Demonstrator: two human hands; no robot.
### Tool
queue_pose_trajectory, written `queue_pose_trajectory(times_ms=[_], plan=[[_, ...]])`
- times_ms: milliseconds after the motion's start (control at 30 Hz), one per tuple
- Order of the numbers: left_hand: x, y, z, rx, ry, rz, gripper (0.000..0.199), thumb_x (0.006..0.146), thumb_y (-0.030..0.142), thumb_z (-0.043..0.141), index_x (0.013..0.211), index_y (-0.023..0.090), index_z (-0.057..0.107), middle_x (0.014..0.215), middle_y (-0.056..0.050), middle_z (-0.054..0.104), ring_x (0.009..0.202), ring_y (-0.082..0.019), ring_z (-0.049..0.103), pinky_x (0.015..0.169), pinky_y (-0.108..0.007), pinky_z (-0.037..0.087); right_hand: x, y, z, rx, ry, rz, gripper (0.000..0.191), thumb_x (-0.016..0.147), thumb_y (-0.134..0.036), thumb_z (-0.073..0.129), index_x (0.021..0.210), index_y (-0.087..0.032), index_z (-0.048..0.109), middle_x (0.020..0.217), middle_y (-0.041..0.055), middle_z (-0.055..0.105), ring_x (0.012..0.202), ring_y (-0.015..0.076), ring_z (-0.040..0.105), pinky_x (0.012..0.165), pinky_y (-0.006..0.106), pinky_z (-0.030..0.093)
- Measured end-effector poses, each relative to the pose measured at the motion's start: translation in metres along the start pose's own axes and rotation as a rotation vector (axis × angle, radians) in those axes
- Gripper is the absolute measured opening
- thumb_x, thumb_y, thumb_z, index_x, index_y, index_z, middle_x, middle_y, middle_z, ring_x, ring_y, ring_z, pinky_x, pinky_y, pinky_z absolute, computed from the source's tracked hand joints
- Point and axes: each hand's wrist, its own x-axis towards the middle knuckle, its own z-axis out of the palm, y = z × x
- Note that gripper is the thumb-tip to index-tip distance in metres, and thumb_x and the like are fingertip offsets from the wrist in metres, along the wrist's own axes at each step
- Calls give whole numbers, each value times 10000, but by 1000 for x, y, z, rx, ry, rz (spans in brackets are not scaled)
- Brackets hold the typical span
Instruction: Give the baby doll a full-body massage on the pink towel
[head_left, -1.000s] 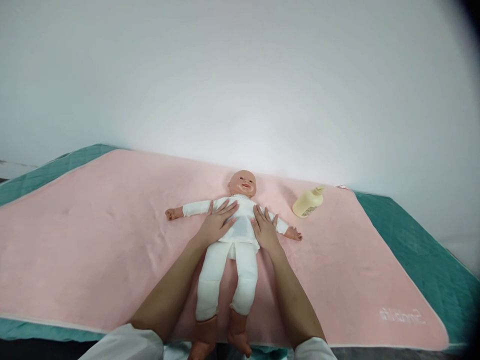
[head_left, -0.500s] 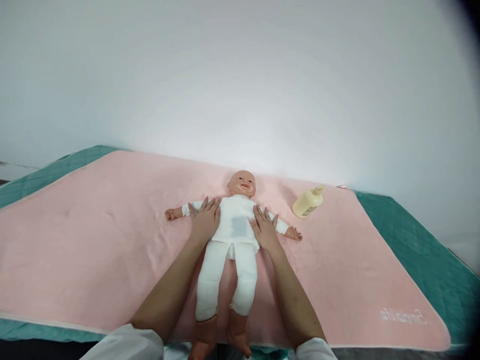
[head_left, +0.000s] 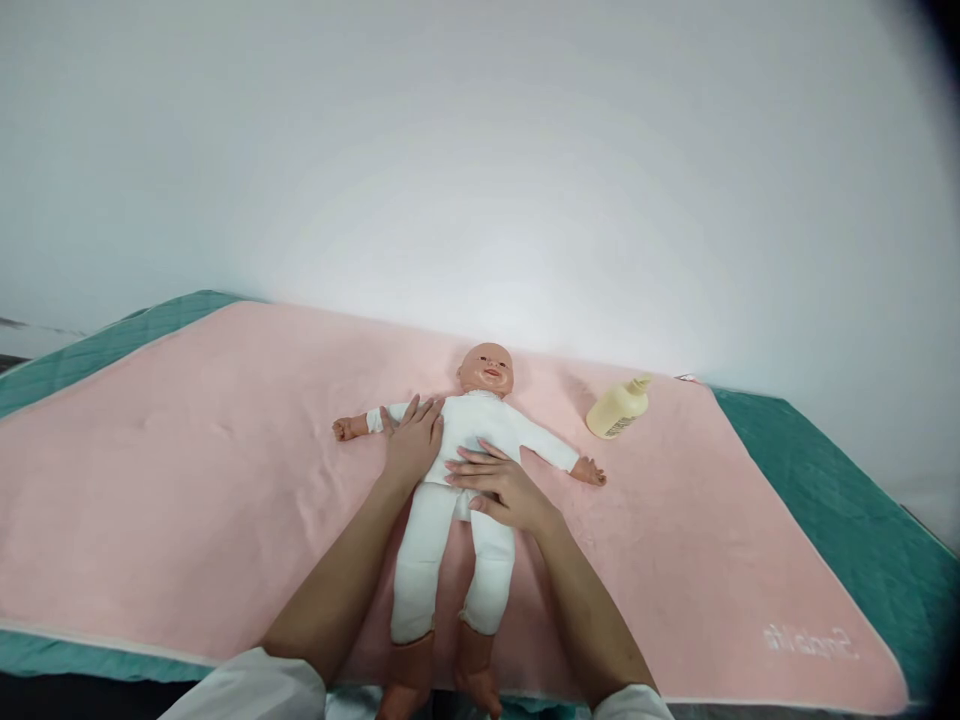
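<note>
Pale wall [head_left: 480,150] behind; pink blanket [head_left: 187,480] laid over a green quilted pad [head_left: 847,490], the green showing along the left and right sides and in a strip at the near left edge. White lettering [head_left: 810,640] by the blanket's near right corner, reading reversed.

Doll [head_left: 459,440] on its back about midway between the blanket's left and right edges, head towards the far edge, feet reaching over the near edge. White shirt [head_left: 480,408], white trousers [head_left: 418,575], both arms flung out sideways.

Both forearms [head_left: 337,570] enter from the near edge and slope inward, one on each side of the doll's legs; white sleeves [head_left: 247,690] end near the elbows.

Left hand [head_left: 414,440]: palm down over the shoulder and upper arm on the blanket's left-edge side, fingers straight, parted, pointing to the far edge. Outermost finger stands widest from the rest. Thumb not made out.

Right hand [head_left: 504,488]: turned across the belly at the shirt hem, back uppermost, fingers fanned towards the blanket's left edge, thumb lower, over the top of the trousers. Nothing pinched in either hand; how firmly they press, cannot tell.

Pale yellow pump bottle [head_left: 617,412] on the blanket, near the far edge, just beyond the doll's outstretched arm on the right-edge side.
</note>
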Motion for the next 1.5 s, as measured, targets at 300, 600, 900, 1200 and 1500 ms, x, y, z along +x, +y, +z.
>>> queue_pose_trajectory(times_ms=[300, 600, 900, 1200, 1500], plan=[[-1, 3, -1, 3, -20, -30, 492, 987, 299, 265, 1411, 227, 506, 1456, -85, 520, 1450, -267, 331, 1138, -701, -44, 4, 18, 2, -12, 44, 9, 610, 958, -622, 289, 1459, -303, 427, 1550, 3, 386, 1516, 238, 188, 1250, 498, -52], [0, 2, 1, 13, -19, -33, 492, 992, 322, 268, 1415, 233, 503, 1464, -84, 510, 1455, -263, 321, 1136, -688, -79, 7, 26, 2, -97, 112, 312, 584, 995, -534, 317, 1526, -300, 253, 1619, 14, 210, 1535, 237, 80, 1199, 621, -79], [-1, 2, 1, 5, -17, -38, 487, 988, 317, 280, 1411, 233, 506, 1463, -77, 513, 1453, -265, 326, 1137, -688, -79, 6, 32, 9, -159, 185, 472, 593, 989, -553, 294, 1536, -365, 163, 1634, -11, 148, 1534, 254, 79, 1181, 668, -19], [0, 3, -1, -13, -32, -40, 495, 988, 320, 271, 1417, 233, 503, 1471, -81, 502, 1454, -274, 320, 1133, -696, -72, 4, 33, 11, -227, 220, 667, 652, 979, -592, 241, 1553, -311, 114, 1635, 18, 145, 1532, 296, 69, 1162, 697, -16], [0, 3, -1, 0, -28, -44, 494, 985, 321, 274, 1413, 248, 509, 1466, -77, 510, 1451, -278, 328, 1131, -700, -67, 5, 29, 11, -294, 206, 844, 700, 968, -629, 183, 1559, -261, 113, 1633, 60, 141, 1532, 298, 75, 1153, 691, -47]])
